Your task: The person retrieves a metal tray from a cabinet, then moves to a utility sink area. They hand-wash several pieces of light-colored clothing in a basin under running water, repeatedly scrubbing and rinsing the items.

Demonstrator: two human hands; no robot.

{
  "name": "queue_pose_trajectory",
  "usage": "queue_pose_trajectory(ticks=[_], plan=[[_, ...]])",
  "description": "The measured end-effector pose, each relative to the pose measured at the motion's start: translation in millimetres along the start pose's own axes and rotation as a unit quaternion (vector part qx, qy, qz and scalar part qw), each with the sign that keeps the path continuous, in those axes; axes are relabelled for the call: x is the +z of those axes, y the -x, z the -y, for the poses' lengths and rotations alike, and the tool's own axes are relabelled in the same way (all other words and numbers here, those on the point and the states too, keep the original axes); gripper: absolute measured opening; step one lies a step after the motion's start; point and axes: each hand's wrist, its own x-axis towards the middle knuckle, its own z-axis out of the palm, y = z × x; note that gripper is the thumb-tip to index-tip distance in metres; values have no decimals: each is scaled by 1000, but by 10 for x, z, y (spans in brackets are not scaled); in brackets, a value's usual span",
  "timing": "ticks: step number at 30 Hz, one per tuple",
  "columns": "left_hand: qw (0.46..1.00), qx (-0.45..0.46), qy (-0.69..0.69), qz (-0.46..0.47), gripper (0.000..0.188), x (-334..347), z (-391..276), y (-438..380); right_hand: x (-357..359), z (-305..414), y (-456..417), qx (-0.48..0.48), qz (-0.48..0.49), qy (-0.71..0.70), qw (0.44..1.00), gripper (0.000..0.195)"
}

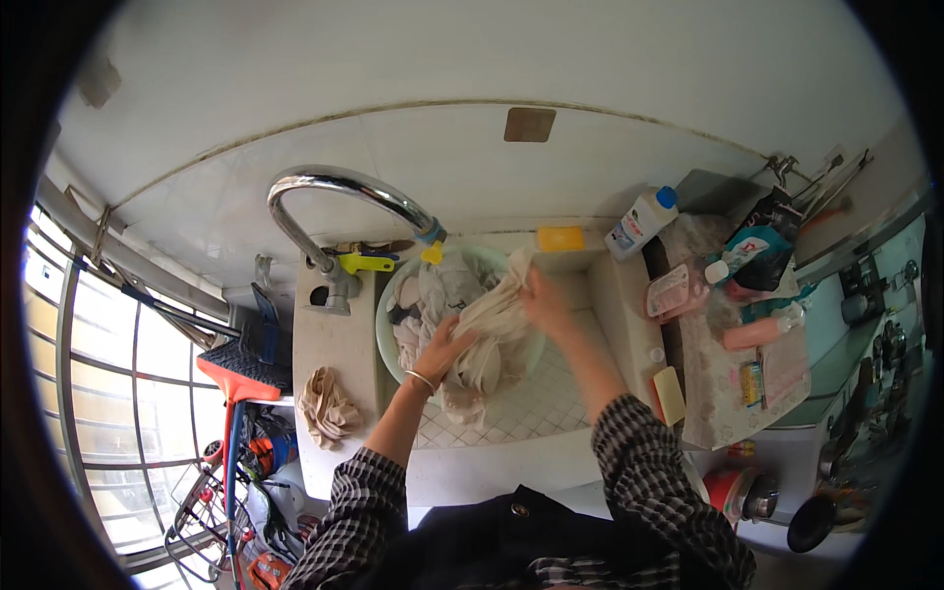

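Observation:
Both hands hold a wet beige cloth [483, 332] stretched between them above a deep sink with a ribbed washboard floor [538, 420]. My left hand [442, 350] grips it near its lower part, whose end hangs down in folds. My right hand [542, 299], slightly blurred, clasps the cloth's upper right end. Beneath and to the left, a pale green basin [385, 328] in the sink holds a heap of light garments [442, 284] with some darker pieces. A crumpled beige cloth [327, 407] lies on the left ledge. How much of the cloth rests in the basin is hidden.
A chrome faucet [346, 184] with a yellow nozzle arches over the basin. Along the back rim lies a yellow bar [560, 238]. A white bottle with a blue cap [641, 223] stands at the back right corner; a cream block [669, 396] and pink bottles [677, 290] are at the right.

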Motion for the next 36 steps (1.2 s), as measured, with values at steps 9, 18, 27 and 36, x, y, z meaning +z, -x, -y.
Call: queue_pose_trajectory(ticks=[9, 18, 27, 36], plan=[[869, 105, -476, -85, 95, 22, 456, 50, 982, 215, -51, 2, 188, 231, 955, 36], [912, -123, 390, -20, 66, 436, 641, -8, 2, 621, 440, 158, 84, -173, 968, 36], [924, -66, 367, -88, 47, 379, 966, -281, 396, 866, 984, -81, -67, 38, 994, 30], [920, -102, 376, -51, 42, 41, 873, -5, 687, 1302, 1173, -17, 15, -25, 999, 48]])
